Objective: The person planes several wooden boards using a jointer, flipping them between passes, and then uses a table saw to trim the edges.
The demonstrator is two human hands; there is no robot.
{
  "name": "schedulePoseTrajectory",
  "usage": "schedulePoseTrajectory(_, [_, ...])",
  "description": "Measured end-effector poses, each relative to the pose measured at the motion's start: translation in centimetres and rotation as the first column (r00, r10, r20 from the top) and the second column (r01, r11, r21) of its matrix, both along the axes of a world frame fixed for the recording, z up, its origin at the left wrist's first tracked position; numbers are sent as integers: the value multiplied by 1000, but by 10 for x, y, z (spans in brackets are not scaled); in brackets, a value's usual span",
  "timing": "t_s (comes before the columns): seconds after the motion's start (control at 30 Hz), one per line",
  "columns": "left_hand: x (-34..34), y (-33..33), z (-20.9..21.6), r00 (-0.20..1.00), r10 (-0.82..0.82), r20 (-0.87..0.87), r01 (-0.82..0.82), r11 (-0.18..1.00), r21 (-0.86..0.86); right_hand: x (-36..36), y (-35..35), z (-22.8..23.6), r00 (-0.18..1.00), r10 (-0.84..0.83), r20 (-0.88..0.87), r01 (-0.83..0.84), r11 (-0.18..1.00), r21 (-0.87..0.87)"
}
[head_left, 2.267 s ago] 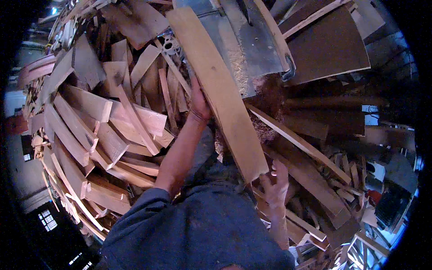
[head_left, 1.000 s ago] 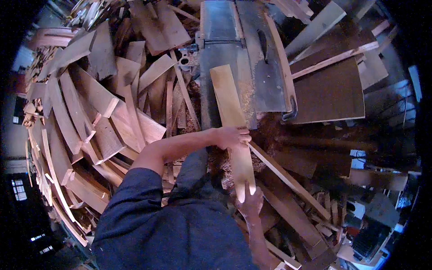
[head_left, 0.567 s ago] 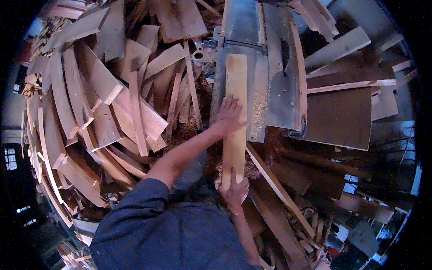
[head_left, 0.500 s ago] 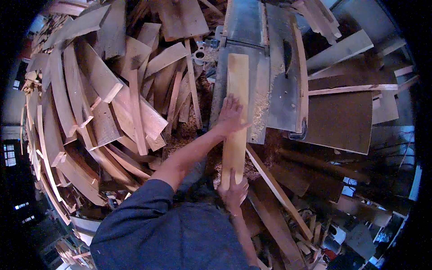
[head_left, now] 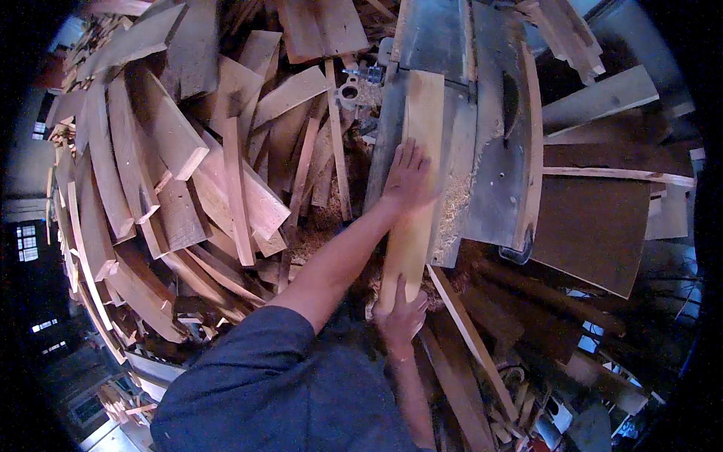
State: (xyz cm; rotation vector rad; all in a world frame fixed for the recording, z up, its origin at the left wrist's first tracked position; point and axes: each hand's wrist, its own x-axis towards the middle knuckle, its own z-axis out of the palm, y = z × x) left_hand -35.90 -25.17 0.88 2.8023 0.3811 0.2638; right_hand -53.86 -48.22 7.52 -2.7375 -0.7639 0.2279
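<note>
A long pale wooden board (head_left: 418, 113) lies lengthwise on the metal bed of a planing machine (head_left: 457, 135), its far end close to the slot across the bed. My left hand (head_left: 407, 175) rests flat on top of the board near its middle, fingers stretched forward. At the near end, my right hand (head_left: 400, 318) grips the board, with a finger lying along its top face and the others around the edge. Wood shavings (head_left: 454, 203) are heaped on the bed just right of the board.
Many rough planks (head_left: 162, 128) are piled to the left. A long wooden fence strip (head_left: 532, 151) runs along the machine's right side, with a brown panel (head_left: 595, 233) beyond it. A narrow batten (head_left: 474, 339) leans at the lower right. A metal bracket (head_left: 349, 92) sits left of the bed.
The board has slid forward along the bed, its far end now nearer the slot. Both hands have moved with it, and the view has shifted a little.
</note>
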Motion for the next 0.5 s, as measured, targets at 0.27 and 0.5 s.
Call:
schedulePoseTrajectory(0.27, [60,44,-13,999,9,31,-10,1000,18,51,43,-8,1000,-17,-25,14,994,-113])
schedulePoseTrajectory(0.5, [96,68,-3,988,14,153,-13,1000,-10,89,75,8,999,-36,-38,32,995,-92])
